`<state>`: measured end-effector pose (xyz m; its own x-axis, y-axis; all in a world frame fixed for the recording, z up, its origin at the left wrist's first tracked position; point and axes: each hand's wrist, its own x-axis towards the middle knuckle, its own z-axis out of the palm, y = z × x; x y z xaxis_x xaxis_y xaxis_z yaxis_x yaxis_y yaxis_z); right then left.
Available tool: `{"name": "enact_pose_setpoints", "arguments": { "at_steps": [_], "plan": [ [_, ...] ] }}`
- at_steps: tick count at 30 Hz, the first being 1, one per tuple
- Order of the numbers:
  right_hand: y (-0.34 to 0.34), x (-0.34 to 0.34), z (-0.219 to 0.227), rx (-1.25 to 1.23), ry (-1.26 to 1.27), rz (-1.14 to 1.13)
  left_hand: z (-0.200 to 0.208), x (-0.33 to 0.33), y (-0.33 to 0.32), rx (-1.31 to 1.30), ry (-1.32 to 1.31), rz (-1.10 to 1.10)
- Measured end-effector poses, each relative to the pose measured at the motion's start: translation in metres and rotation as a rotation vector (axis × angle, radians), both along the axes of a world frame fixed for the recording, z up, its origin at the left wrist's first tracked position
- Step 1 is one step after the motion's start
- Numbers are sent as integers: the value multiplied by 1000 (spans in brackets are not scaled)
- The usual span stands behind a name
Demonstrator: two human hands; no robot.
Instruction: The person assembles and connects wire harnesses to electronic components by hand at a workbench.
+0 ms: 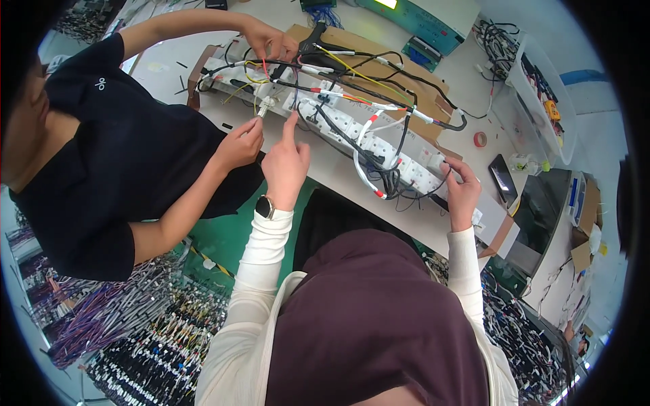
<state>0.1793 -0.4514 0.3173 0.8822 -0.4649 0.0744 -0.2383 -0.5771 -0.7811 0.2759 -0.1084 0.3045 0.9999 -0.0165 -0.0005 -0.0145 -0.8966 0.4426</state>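
A wire harness of black-sleeved cables with white, red and yellow sections lies along a long white test board fitted with a row of white sockets. My left hand, a dark watch at its wrist, points with a stretched index finger at the board's near edge; the other fingers curl and hold nothing. At the board's right part, my right hand has thumb and index finger closed by a white block and a thin black wire. What sits between those fingertips is hidden.
A co-worker stands at the left; one hand holds a white connector, the other touches the harness. Red tape, a phone and a clear bin lie right. Bundled cables fill racks below.
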Motion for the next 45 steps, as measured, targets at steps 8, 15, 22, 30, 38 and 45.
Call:
{"name": "enact_pose_setpoints", "arguments": {
  "at_steps": [8, 15, 22, 30, 38, 45],
  "plan": [
    [0, -1, -3, 21, -14, 9, -3, 73, -10, -61, -369, 31],
    [2, 0, -2, 46, -11, -6, -10, 69, -13, -334, -301, 109],
    [1, -1, -2, 27, -44, -2, -29, 28, -2, -420, -408, -89],
    [0, -2, -6, 20, -45, -5, -31, 11, -29, -773, -472, 161],
    [0, -1, -7, 18, -62, 19, -42, 2, -62, -785, -221, 131],
    [-3, -4, -10, -3, -74, 9, -66, -23, -42, -1007, -170, 196]
  ]
}}
